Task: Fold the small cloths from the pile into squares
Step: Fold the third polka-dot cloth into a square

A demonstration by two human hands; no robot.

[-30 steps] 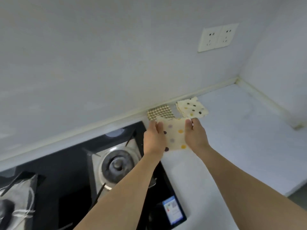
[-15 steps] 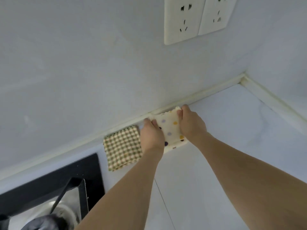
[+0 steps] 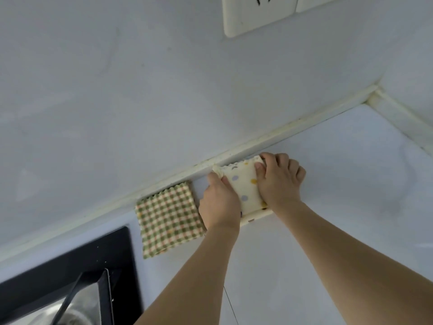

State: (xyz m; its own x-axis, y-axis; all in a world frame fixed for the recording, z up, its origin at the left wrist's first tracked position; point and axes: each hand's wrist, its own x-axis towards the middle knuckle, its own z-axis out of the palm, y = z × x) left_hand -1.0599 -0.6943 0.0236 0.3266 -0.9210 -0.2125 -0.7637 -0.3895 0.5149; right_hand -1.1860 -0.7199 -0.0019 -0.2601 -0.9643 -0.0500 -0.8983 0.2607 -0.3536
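Here the left hand (image 3: 219, 202) and right hand (image 3: 277, 178) both grip the polka-dot cloth (image 3: 244, 186), fingers curled over its side edges, on the white worktop (image 3: 328, 207) against the far wall. A folded green checked cloth (image 3: 169, 220) lies just left.

A home kitchen: white countertop (image 3: 328, 231), black gas hob (image 3: 70, 273), wall socket (image 3: 257, 15).

A black stove (image 3: 70, 273) sits in the white tabletop (image 3: 328, 160) at lower left; a wall socket (image 3: 257, 15) is above.
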